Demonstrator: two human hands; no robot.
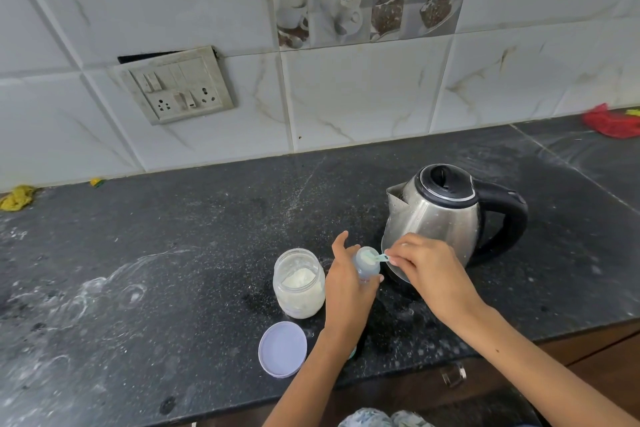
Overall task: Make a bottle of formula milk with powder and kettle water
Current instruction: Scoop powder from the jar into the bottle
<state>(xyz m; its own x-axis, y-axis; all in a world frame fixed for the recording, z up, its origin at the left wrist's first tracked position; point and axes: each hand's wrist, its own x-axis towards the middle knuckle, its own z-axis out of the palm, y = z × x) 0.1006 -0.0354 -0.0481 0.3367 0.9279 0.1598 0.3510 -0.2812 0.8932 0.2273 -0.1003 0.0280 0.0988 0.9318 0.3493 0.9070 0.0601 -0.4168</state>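
From the head camera, the left hand [346, 291] wraps its fingers around the body of a small bottle [366, 263], which stands upright on the dark countertop [173, 253], its long axis vertical and its open mouth facing up toward the camera. The right hand [426, 270] pinches the handle of a small pale scoop [375, 257] between thumb and fingertips; the scoop lies roughly level, its handle running from the right fingertips leftward, its bowl resting over the bottle's mouth. White powder shows at the mouth. Just left of the left hand's fingers stands an open jar [299, 282] of white powder, upright, mouth up. Its pale round lid [282, 348] lies flat on the counter, nearer the camera, beside the left wrist. Right behind the right hand's knuckles sits a steel kettle [440, 215], lid closed, spout pointing left, black handle to the right.
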